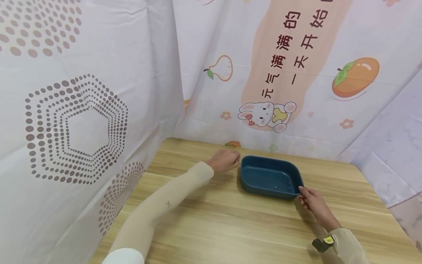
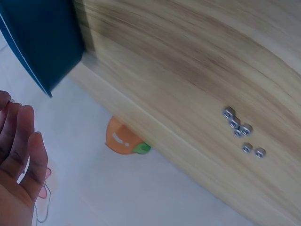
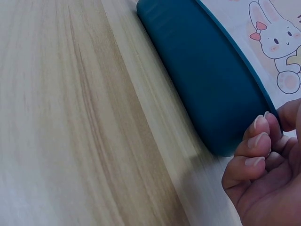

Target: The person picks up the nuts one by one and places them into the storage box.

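A dark blue oblong tray (image 1: 271, 161) stands on the wooden table with several small nuts (image 1: 275, 187) inside. My right hand (image 1: 314, 205) pinches its near right corner, thumb over the rim and fingers against the outer wall (image 3: 207, 80). Beside the tray's left end is my left hand (image 1: 225, 160), its thumb and fingertips together. A tiny shiny piece, seemingly a nut (image 2: 11, 100), shows at those fingertips in the left wrist view. Several silver hex nuts (image 2: 237, 125) lie on the table in that view; the left hand and arm hide them in the head view.
Behind the tray hangs a white printed curtain (image 1: 211, 99) that meets the wooden table's (image 1: 230, 227) back edge. A dotted curtain (image 1: 92, 132) closes off the left side, another pale cloth (image 1: 389, 154) the right. A black and yellow device (image 1: 324, 243) sits on my right wrist.
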